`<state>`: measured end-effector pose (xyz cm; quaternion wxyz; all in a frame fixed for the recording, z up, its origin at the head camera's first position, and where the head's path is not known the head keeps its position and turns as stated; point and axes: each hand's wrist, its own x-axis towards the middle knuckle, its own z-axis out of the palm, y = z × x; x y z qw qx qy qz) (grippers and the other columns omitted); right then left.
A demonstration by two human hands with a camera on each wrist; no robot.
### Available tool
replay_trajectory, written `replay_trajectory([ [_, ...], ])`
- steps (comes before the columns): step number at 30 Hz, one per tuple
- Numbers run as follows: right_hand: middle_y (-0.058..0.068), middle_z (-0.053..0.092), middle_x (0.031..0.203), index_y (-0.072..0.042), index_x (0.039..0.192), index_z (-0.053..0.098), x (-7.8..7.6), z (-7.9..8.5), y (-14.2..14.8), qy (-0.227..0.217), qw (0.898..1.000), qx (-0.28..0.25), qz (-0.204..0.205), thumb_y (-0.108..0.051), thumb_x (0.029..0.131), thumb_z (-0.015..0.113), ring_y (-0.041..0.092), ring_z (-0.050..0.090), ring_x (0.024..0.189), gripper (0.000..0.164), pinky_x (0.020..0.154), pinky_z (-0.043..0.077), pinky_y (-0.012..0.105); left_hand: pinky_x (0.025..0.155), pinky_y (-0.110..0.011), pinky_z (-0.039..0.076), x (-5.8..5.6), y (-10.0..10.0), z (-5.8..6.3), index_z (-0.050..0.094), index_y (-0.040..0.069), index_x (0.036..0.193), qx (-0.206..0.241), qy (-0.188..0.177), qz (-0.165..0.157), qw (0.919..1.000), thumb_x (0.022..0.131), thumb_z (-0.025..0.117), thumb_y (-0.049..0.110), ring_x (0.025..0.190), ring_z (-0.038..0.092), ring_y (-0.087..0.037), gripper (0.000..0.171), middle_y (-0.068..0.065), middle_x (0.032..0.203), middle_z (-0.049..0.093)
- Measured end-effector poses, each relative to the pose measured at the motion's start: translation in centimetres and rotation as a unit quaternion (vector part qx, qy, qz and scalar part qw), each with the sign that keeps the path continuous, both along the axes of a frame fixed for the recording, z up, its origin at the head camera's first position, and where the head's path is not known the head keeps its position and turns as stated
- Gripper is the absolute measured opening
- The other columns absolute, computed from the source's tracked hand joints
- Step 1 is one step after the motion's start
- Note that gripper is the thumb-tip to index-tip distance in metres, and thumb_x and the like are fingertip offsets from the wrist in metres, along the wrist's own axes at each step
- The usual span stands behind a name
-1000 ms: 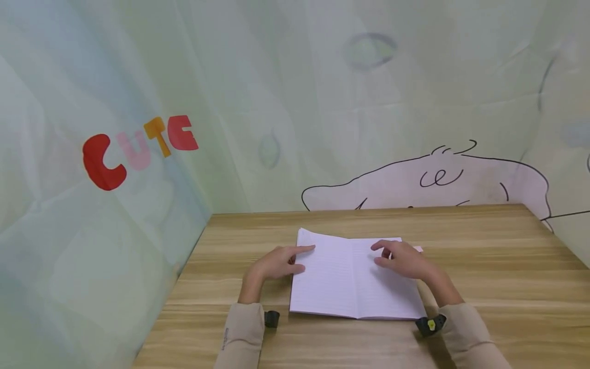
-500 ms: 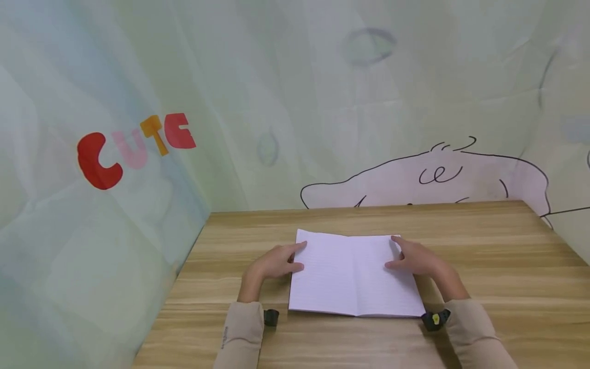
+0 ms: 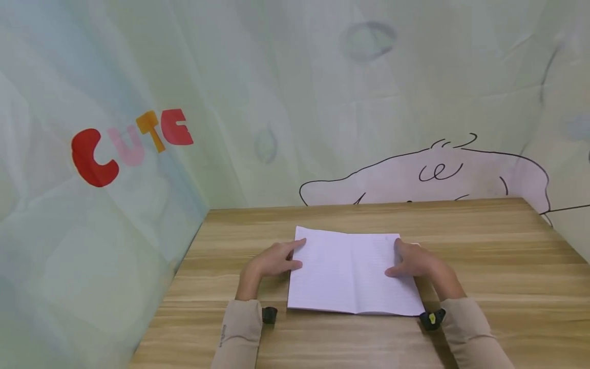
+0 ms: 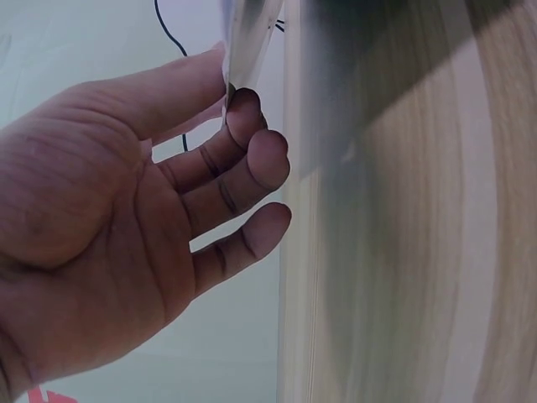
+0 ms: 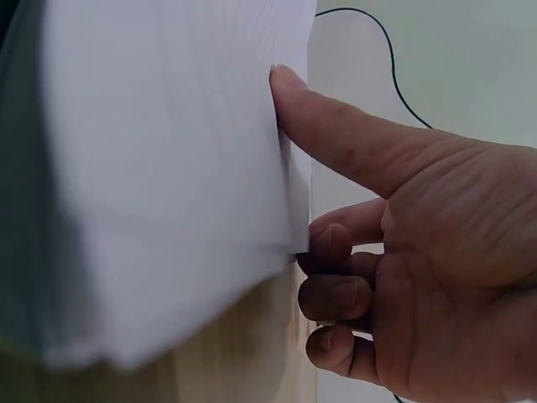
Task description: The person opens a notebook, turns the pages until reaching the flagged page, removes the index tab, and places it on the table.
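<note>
An open notebook (image 3: 327, 277) with white lined pages lies on the wooden table, its fold running down the middle. At its left edge, my left hand (image 3: 275, 260) grips the pages, thumb on top. The left wrist view shows the notebook's edge (image 4: 252, 38) between that thumb and the curled fingertips underneath. My right hand (image 3: 416, 260) holds the opposite edge. In the right wrist view its thumb presses on the page (image 5: 168, 143), while the other fingers curl below the edge, partly hidden by the paper. Both halves of the notebook are spread flat.
The wooden table (image 3: 230, 230) extends around the notebook on all sides. Behind it hangs a pale green cloth backdrop (image 3: 276, 92) with a cartoon drawing and coloured letters on the left. Dark wrist devices, such as the one on the right (image 3: 432, 320), sit close to the sleeves.
My right hand has moved right, from over the right page to the notebook's right edge, and taken hold there. My left index finger has drawn back slightly toward the left edge.
</note>
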<state>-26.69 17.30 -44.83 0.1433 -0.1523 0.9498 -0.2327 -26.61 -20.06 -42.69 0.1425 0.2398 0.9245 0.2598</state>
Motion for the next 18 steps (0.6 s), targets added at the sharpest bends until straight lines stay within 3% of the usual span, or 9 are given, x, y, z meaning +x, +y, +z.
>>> replay_trajectory([
  [2,0.039,0.053,0.124,0.019,0.136,0.041,-0.1,0.1,0.0,0.009,1.000,0.012,0.003,-0.034,0.080,0.084,0.044,0.057,0.110,0.088,0.098,0.042,0.058,0.081,-0.036,0.043,0.0,0.0,0.1,0.041,0.002,0.151,0.000,-0.001,0.003,1.0000,0.097,0.066,0.014,0.085,0.051,-0.017,0.061,-0.002,0.088,0.055],
  [8,0.042,0.040,0.129,0.013,0.143,0.041,0.2,0.7,-0.3,0.009,0.999,0.043,-0.018,-0.037,0.082,0.081,0.049,0.054,0.107,0.089,0.093,0.043,0.063,0.079,-0.034,0.043,-0.1,0.0,0.3,0.043,0.003,0.151,-0.003,0.005,0.005,1.0000,0.097,0.067,0.014,0.083,0.051,-0.016,0.061,-0.003,0.086,0.055],
  [15,0.039,0.049,0.135,0.012,0.140,0.047,0.6,1.0,-0.9,0.012,0.999,0.039,-0.025,-0.028,0.081,0.081,0.052,0.049,0.124,0.079,0.099,0.040,0.061,0.075,-0.032,0.043,0.0,0.0,0.3,0.042,0.004,0.151,-0.003,-0.002,-0.002,1.0000,0.097,0.067,0.015,0.080,0.050,-0.015,0.061,-0.001,0.083,0.053],
  [18,0.036,0.051,0.135,0.011,0.141,0.047,0.7,0.9,-1.1,0.005,0.998,0.035,-0.042,-0.026,0.081,0.081,0.050,0.051,0.123,0.078,0.099,0.042,0.060,0.075,-0.033,0.043,0.0,0.1,0.2,0.043,0.004,0.151,0.003,-0.002,-0.002,1.0000,0.097,0.067,0.015,0.080,0.050,-0.015,0.060,-0.002,0.083,0.054],
])
